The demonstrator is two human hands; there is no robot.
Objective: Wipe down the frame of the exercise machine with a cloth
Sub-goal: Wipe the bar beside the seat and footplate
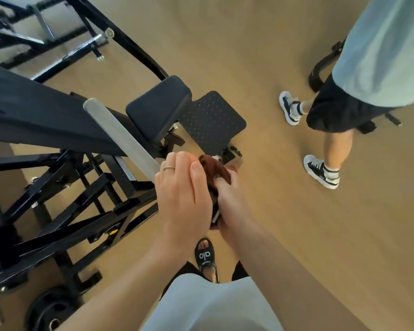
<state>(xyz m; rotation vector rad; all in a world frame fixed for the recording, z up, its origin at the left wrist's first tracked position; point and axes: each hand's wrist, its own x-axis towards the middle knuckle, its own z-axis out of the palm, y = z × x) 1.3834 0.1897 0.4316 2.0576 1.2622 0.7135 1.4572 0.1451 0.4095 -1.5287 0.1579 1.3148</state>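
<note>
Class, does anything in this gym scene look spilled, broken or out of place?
Nothing stands out. Both hands, left and right, bunch a brown cloth beside the black machine frame; the floor looks clean.

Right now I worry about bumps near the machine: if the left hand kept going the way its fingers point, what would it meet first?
Probably the silver bar, just ahead of the left hand; depth is unclear.

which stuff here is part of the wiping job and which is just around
Job: brown cloth, left hand, right hand, black machine frame.
Around: weight plate, another person's sneakers, textured footplate.
</note>
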